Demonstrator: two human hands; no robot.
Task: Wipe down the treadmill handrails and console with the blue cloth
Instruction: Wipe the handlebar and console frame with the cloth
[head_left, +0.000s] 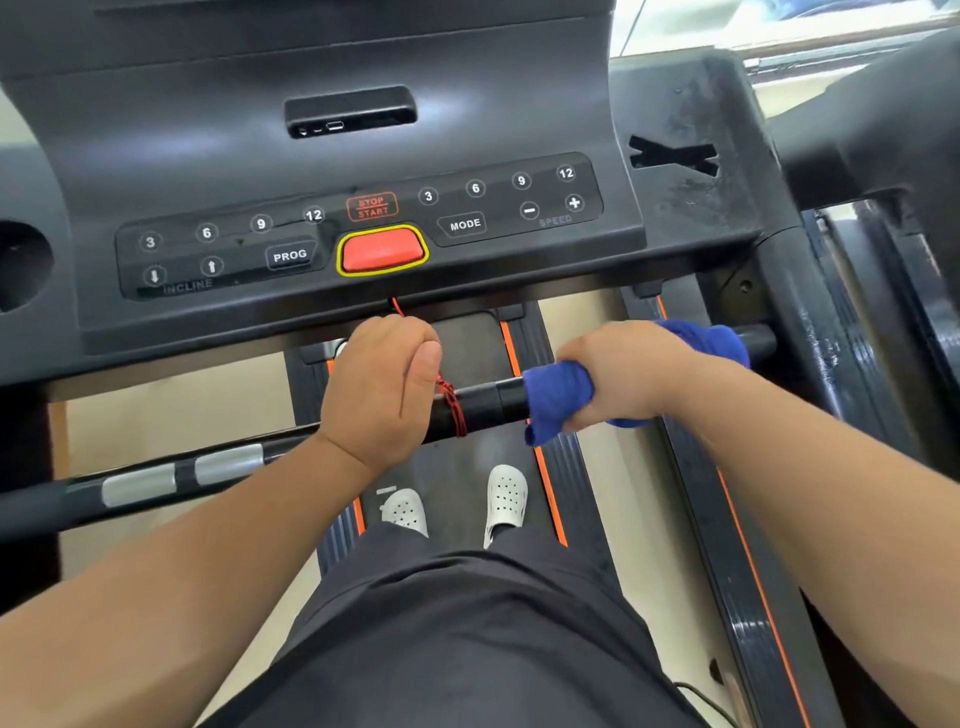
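A black front handrail (483, 402) runs across the view below the treadmill console (358, 156). My right hand (623, 371) is closed around the bar with the blue cloth (558, 389) wrapped between palm and bar; cloth ends stick out on both sides of the hand. My left hand (379, 387) grips the bare bar just left of centre, beside a red safety cord (452, 402) looped on the bar. The console shows numbered keys, PROG and MODE keys, and a red stop button (382, 250).
Silver pulse sensors (182, 475) sit on the left part of the bar. The right upright (800, 291) and side rail (753, 545) stand close on the right. My feet in white clogs (506, 499) stand on the belt (462, 467) below. A cup holder (21, 265) opens at the console's left.
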